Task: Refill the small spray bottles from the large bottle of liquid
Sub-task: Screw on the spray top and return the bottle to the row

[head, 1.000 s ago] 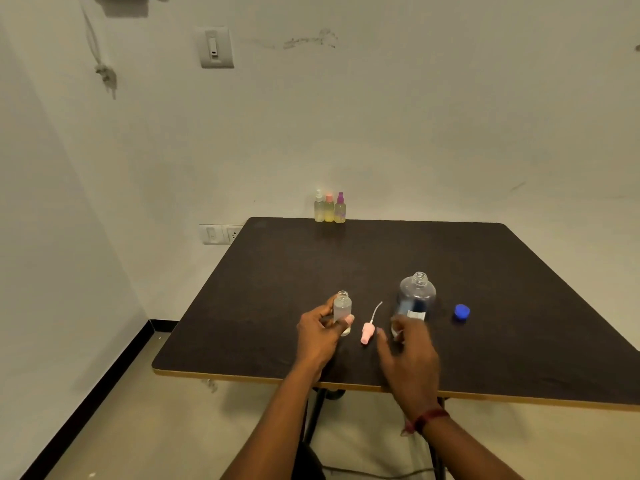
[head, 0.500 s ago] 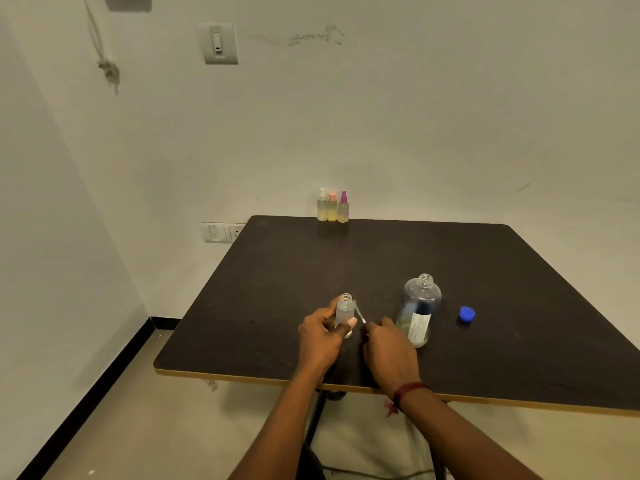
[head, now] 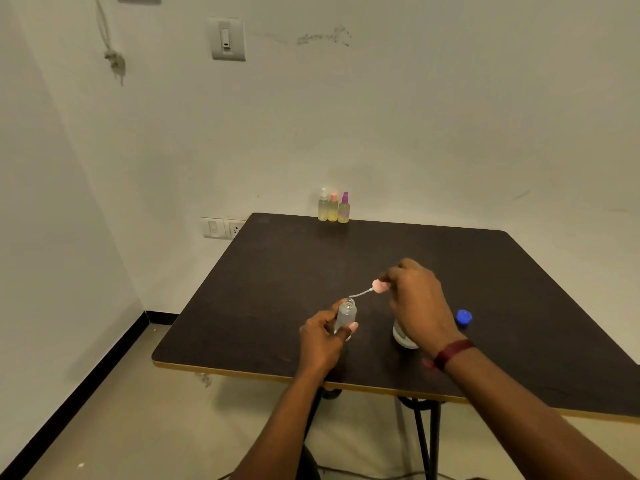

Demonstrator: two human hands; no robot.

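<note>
Left hand (head: 322, 341): wrapped round the small clear bottle (head: 346, 315), thumb laid across its lower front, so a full grip is kept on it.
Small clear bottle: held upright near the front edge of the dark table (head: 277, 271), neck open. Whether the base is touching the tabletop can't be told tbh.
Right hand (head: 419, 299): fingertips pinched shut on the pink spray head (head: 380, 286), which is held above the table, up and right of the small bottle.
Dip tube (head: 360, 295): curved down-left from the pink head, tip right at the bottle's open neck.
Large bottle (head: 403, 337): stood just right of the small one, mostly hidden behind the right hand, only the bottom seen.
Blue cap (head: 464, 317): laid on the table right of the large bottle, not touching it.
Three spray bottles (head: 333, 211): lined up side by side at the far edge, yellowish liquid inside.
</note>
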